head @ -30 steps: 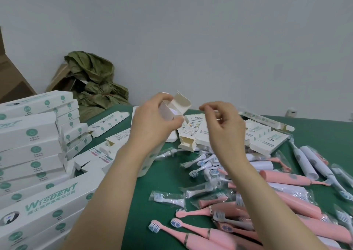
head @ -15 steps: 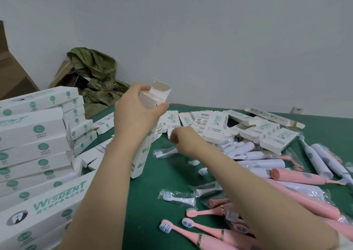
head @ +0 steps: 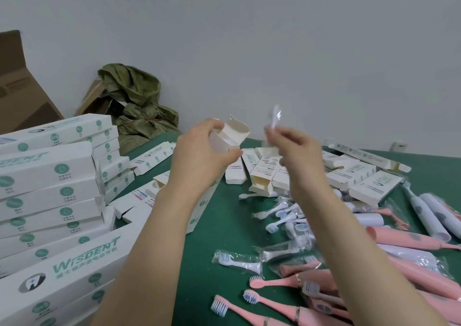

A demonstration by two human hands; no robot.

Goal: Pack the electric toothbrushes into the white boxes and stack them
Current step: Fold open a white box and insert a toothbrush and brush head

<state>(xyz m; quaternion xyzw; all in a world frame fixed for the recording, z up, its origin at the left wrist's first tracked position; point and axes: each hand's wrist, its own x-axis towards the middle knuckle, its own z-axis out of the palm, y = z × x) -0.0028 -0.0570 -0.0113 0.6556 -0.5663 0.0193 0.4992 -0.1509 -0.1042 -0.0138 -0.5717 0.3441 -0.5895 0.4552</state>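
My left hand [head: 199,156] holds a long white box [head: 234,136] upright, its top flaps open; the lower end reaches toward the green table [head: 224,228]. Just right of the open mouth, my right hand [head: 296,153] pinches a bagged white brush head [head: 274,120] that points upward. Pink toothbrushes [head: 399,238] and white toothbrushes [head: 431,216] lie at the right. Loose brush heads [head: 287,216] lie in the middle. Closed white boxes are stacked [head: 47,183] at the left.
Empty flat boxes [head: 359,178] are scattered across the back of the table. A brown carton [head: 22,96] and a crumpled olive-green bag [head: 134,101] stand against the wall at the back left. A bagged brush head [head: 237,261] lies in front.
My right hand went down to the loose brush heads, took one in its bag and rose with it beside the open box. My left hand kept the box upright.
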